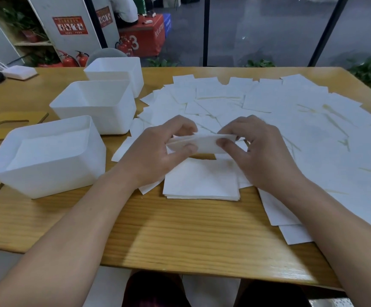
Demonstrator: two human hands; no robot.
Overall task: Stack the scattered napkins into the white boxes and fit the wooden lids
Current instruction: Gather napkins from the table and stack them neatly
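My left hand (158, 149) and right hand (255, 151) pinch a napkin bundle (202, 144) lengthwise; the nearest white box (47, 173) sits leftward, nearer my left.

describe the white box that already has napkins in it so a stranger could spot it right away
On the light wooden table, three open white plastic boxes stand in a row along the left side. It is the nearest white box, beside the left forearm. Unlike the other two, it holds a flat stack of white napkins.
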